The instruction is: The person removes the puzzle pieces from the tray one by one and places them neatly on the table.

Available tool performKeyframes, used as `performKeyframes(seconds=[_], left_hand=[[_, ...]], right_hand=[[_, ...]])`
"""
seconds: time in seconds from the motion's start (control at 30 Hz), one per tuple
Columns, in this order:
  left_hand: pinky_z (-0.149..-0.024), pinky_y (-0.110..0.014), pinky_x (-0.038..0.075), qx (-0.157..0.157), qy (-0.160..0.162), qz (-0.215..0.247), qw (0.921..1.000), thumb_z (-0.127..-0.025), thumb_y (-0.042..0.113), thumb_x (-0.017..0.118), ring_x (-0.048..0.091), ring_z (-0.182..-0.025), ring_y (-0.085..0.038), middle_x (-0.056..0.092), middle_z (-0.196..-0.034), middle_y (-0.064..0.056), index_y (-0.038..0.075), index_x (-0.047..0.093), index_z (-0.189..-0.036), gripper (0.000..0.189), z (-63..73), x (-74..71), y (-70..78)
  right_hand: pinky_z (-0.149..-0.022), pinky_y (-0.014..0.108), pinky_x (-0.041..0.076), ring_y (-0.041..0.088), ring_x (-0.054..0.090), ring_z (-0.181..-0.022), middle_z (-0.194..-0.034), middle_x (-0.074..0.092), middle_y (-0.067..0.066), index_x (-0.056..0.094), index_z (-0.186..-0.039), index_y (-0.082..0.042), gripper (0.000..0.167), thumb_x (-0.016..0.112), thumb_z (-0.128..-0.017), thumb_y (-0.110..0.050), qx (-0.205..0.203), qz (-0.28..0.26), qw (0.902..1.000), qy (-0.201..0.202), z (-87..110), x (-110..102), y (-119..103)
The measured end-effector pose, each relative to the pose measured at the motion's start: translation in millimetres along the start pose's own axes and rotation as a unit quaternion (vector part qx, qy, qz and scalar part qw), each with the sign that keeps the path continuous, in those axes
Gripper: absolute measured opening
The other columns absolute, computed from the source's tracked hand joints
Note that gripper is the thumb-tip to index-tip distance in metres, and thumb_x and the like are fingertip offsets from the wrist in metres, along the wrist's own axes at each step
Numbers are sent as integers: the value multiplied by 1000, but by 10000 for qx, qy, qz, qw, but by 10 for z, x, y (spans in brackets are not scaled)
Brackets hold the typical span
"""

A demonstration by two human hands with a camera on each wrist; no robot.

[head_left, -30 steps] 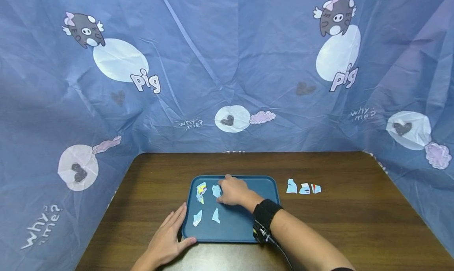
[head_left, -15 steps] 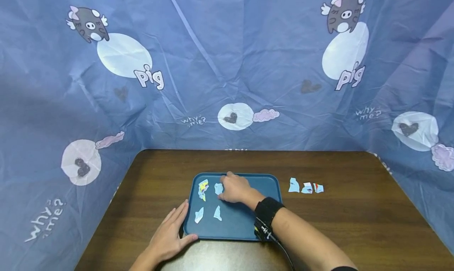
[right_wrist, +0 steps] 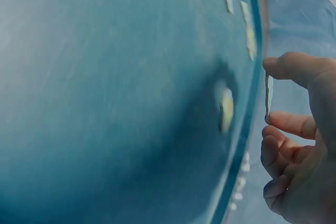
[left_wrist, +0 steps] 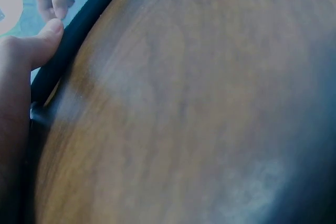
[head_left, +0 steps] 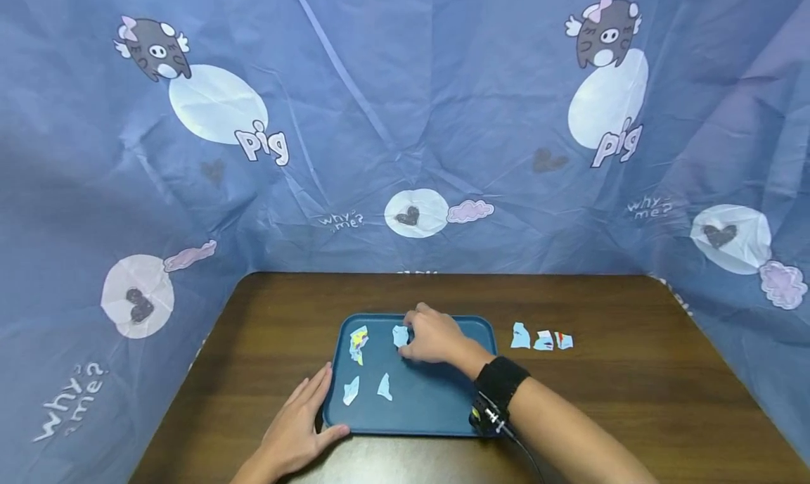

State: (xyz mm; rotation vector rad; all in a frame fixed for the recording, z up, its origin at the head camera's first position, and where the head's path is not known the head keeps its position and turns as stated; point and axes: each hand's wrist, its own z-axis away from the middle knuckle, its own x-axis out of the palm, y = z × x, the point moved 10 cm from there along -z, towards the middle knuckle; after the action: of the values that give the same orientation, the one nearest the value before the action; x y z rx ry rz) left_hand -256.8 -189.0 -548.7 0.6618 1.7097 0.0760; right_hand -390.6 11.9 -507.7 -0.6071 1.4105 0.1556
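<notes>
My right hand (head_left: pixel 436 336) is over the back middle of a blue tray (head_left: pixel 436 414), pinching a flat, irregular light-blue piece (head_left: pixel 401 335). In the right wrist view the piece (right_wrist: pixel 269 97) shows edge-on between thumb and finger, apart from the tray floor. My left hand (head_left: pixel 297 424) rests at the tray's front left corner, fingers straight along the left rim and thumb at the front rim. Three other pieces lie in the tray: one with yellow patches (head_left: pixel 358 345) at the back left, a light-blue one (head_left: pixel 351 390) at the front left, and a narrow one (head_left: pixel 384 387) beside it.
Right of the tray, three more light-blue pieces lie in a row on the brown wooden table (head_left: pixel 620 399): a plain one (head_left: pixel 520 335), one with a white top (head_left: pixel 544 340) and one with red (head_left: pixel 564 340). A blue printed curtain (head_left: pixel 354 153) surrounds the table.
The right hand has moved to the right across the tray, and the light-blue piece has gone with it. The left hand keeps its place at the tray's corner.
</notes>
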Motion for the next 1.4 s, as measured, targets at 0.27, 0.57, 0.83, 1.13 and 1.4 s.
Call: performKeyframes(seconds=[0.27,0.57,0.83,1.13,1.4], left_hand=[[-114,-52,35,-48,29,-41,10000,-83,64,71,42,-139,-41,37,-160,-13,-2,39,-153,101,23,-10,-17],[-114,-45,33,227,181,-96,9995,-81,62,73,44,-139,-36,40,-158,-14,-2,41,-152,101,-13,-13,28],[-118,-11,1,119,-90,13,9999,-82,66,70,40,-143,-28,39,-158,-16,-4,38,-152,104,-10,27,7],[-120,-43,26,-289,-450,107,9985,-81,72,67,40,-143,-32,39,-159,-15,-3,39,-152,107,-21,84,-71],[-116,-56,32,-689,-646,302,9951,-77,77,67,40,-141,-40,38,-159,-14,-1,38,-154,113,-35,130,-130]], right_hand=[[-76,40,55,18,61,-91,-109,60,3,69,-122,-10,54,81,-82,-44,269,-158,9991,279,189,-247,331],[-75,40,55,17,61,-91,-109,59,2,70,-121,-11,53,83,-79,-42,587,-311,9965,512,307,-319,606],[-75,40,55,17,62,-90,-106,60,1,71,-117,-11,51,84,-78,-41,588,-222,9959,645,379,-334,703],[-70,40,54,17,61,-88,-102,60,0,71,-115,-10,49,85,-76,-37,648,-340,9947,723,524,-380,844],[-66,36,50,14,55,-81,-95,57,-2,71,-111,-11,45,86,-75,-34,906,-468,9907,898,687,-463,1187]])
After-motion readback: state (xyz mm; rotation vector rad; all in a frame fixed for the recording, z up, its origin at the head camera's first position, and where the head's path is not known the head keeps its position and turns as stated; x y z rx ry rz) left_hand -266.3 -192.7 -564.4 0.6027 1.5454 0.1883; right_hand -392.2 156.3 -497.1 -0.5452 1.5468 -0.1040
